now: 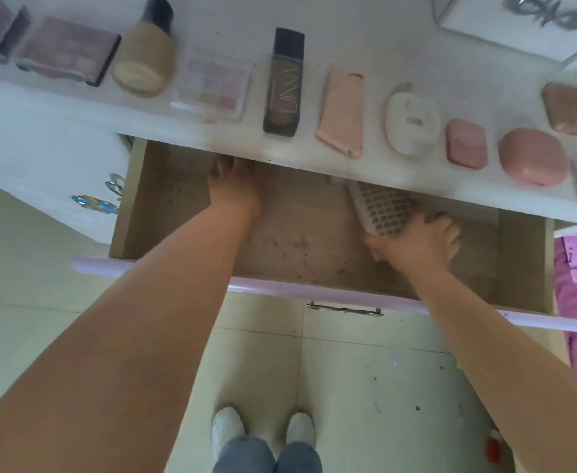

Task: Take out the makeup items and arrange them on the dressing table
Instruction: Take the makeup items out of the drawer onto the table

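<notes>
1. The right hand [416, 242], centre right of the frame, grips a white rectangular case dotted with small dark spots [380, 208] inside the open brown wooden drawer [184, 213].
2. The left hand [234, 187] reaches under the white dressing table top [314, 46] at frame centre; its fingers are hidden, so I cannot tell their state.
3. Along the upper frame lie a dark square bottle [284, 83], a pink folded cloth [341, 112] and a rounded pink compact [532, 156].

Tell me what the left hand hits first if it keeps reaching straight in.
Probably the drawer's back wall: the left hand points under the tabletop, which hides its fingertips and anything beyond.
</notes>
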{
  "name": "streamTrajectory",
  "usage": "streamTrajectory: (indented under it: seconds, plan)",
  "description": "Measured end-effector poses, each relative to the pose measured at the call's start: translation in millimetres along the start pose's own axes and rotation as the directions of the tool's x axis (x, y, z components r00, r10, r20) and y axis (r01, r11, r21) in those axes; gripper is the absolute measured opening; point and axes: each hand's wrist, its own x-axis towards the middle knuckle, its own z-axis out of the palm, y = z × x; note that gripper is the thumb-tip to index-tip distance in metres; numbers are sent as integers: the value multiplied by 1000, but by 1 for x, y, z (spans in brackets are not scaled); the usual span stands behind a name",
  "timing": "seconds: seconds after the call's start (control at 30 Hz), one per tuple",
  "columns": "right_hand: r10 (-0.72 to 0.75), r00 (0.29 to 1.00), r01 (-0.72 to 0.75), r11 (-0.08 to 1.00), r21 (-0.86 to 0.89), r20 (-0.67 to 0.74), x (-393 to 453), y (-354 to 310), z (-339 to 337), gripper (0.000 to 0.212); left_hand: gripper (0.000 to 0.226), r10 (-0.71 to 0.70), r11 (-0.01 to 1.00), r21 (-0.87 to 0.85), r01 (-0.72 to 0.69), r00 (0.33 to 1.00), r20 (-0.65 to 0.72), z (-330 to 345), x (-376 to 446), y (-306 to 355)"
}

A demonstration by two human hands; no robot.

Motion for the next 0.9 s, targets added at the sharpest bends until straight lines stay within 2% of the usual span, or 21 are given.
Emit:
streamTrajectory:
  seconds: [0.13,0.23,0.33,0.4,0.5,0.6,0.7,0.77,0.83,0.9]
  plan:
    - [-6,1000,6,999,-38,11,9,-8,9,96,52,45,984,168,-61,994,102,1,-11,3]
    - [-190,978,197,978,-73,88,12,-8,12,102,46,95,955,257,-149,973,210,-2,-23,1]
    - [-391,890,428,894,-135,234,7,-8,16,106,41,131,938,272,-213,948,289,-6,-34,-4]
    - [-419,864,461,881,-105,279,3,-7,15,105,34,145,947,230,-223,939,313,-7,-42,-8]
    - [-392,853,414,910,10,345,0,-4,2,99,35,165,968,129,-215,935,315,-12,-55,-12]
    - [-335,821,380,925,-6,462,-9,9,-24,94,44,197,973,57,-225,931,308,-25,-74,-7]
    - [-270,758,294,954,58,594,-32,30,-59,97,50,274,958,-2,-287,913,302,-44,-96,2]
    - [-270,732,248,961,125,625,-49,43,-89,94,53,353,931,-13,-364,894,277,-67,-104,14]
    - [-270,754,172,961,217,599,-52,53,-123,85,55,429,901,-38,-431,877,216,-91,-106,35]
    - [-238,811,70,947,315,534,-45,62,-155,73,57,505,863,-83,-498,852,141,-113,-106,63]
